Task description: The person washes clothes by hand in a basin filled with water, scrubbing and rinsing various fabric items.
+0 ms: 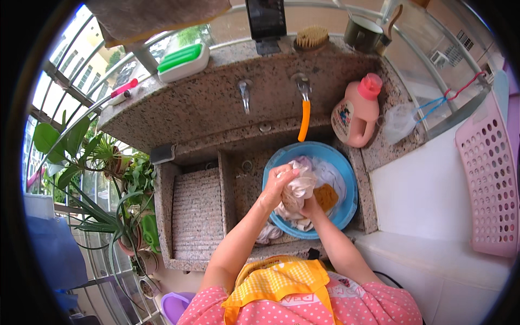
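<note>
Bunched-up pale, wet-looking cloth point(301, 188) is gripped between my two hands over a round blue basin point(351, 208). My left hand point(277, 186) is closed round the cloth's upper left side, thumb across it. Lower down on the right, my right hand point(311, 207) holds the same cloth, its fingers partly hidden beneath it. In the basin lie white laundry point(328, 174) and a mustard-brown piece point(326, 197). Another pale cloth point(269, 234) lies in the sink beside the basin's lower left. The basin stands in a speckled stone sink point(238, 200).
Left of the basin is a ribbed washboard slab point(197, 216). Two taps stand behind, one with an orange hose point(305, 122). A pink detergent bottle point(357, 114) stands at the back right. A scrubbing brush point(312, 38), soap box point(183, 62) and metal pot point(362, 33) sit on the ledge.
</note>
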Action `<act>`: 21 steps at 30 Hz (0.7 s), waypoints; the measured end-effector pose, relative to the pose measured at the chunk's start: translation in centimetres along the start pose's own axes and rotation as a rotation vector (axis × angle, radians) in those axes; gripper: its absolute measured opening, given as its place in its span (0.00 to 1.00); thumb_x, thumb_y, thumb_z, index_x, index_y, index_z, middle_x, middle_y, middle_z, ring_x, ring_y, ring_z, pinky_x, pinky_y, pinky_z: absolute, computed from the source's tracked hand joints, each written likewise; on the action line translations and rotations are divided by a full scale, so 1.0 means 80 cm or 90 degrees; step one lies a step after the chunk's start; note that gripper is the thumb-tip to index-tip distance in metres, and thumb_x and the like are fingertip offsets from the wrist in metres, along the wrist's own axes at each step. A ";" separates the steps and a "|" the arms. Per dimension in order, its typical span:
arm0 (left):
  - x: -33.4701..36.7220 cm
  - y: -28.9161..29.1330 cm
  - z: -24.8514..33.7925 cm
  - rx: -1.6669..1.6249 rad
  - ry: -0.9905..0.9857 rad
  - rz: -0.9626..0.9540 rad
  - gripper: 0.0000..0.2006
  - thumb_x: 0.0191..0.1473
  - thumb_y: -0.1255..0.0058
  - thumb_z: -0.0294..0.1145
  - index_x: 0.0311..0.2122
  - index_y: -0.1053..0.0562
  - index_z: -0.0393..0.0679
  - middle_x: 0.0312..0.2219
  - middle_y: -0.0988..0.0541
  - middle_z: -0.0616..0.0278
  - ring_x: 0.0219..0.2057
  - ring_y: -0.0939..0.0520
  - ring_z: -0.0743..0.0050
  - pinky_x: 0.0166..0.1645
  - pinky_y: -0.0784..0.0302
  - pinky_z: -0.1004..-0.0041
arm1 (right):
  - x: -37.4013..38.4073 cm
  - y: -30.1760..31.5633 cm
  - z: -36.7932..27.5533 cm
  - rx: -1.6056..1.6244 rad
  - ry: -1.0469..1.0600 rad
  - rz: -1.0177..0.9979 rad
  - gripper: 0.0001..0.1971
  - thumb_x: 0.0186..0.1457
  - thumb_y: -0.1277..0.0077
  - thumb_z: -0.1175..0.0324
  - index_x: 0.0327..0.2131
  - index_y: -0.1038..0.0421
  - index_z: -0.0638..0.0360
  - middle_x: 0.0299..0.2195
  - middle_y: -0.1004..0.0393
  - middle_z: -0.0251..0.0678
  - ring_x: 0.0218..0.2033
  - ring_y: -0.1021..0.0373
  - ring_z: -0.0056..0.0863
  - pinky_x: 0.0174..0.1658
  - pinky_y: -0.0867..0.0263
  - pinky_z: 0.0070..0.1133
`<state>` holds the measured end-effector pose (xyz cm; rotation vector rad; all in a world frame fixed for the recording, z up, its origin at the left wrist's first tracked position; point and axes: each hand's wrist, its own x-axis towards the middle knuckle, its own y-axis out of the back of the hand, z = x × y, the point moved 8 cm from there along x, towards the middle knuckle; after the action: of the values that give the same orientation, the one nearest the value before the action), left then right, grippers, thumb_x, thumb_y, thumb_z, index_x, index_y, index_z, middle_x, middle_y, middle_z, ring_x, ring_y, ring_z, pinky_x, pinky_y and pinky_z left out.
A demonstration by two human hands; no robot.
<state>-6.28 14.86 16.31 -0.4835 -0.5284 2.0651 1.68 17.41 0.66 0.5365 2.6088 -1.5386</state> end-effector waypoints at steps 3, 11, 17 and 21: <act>0.010 0.017 0.033 -0.062 -0.041 0.090 0.15 0.47 0.47 0.35 0.15 0.38 0.48 0.17 0.32 0.73 0.20 0.33 0.88 0.27 0.38 0.83 | -0.014 -0.022 -0.010 0.114 -0.093 0.085 0.29 0.54 0.63 0.47 0.54 0.46 0.54 0.52 0.39 0.34 0.52 0.41 0.31 0.54 0.45 0.27; -0.008 0.068 0.035 -0.204 -0.108 0.151 0.11 0.48 0.49 0.31 0.37 0.33 0.41 0.35 0.26 0.60 0.37 0.25 0.73 0.41 0.29 0.72 | 0.009 -0.053 -0.093 -0.508 0.228 0.163 0.21 0.35 0.40 0.74 0.38 0.31 0.60 0.36 0.29 0.30 0.37 0.33 0.23 0.41 0.37 0.19; -0.067 0.126 -0.108 -0.235 0.302 0.179 0.27 0.52 0.62 0.54 0.54 0.41 0.52 0.49 0.33 0.60 0.53 0.38 0.59 0.51 0.43 0.41 | -0.017 -0.131 -0.152 -0.653 0.402 0.130 0.18 0.37 0.43 0.77 0.36 0.34 0.61 0.31 0.28 0.31 0.34 0.32 0.19 0.38 0.36 0.17; -0.058 0.060 -0.097 -0.518 0.275 -0.024 0.34 0.50 0.70 0.64 0.54 0.41 0.49 0.48 0.33 0.55 0.49 0.32 0.52 0.50 0.38 0.43 | -0.045 -0.228 -0.122 -0.901 0.449 -0.138 0.15 0.33 0.40 0.72 0.30 0.30 0.60 0.28 0.31 0.34 0.32 0.32 0.28 0.37 0.37 0.21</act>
<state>-3.21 9.97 7.88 -1.3384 -1.0891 1.5663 0.23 16.81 21.63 0.6298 3.3439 0.8623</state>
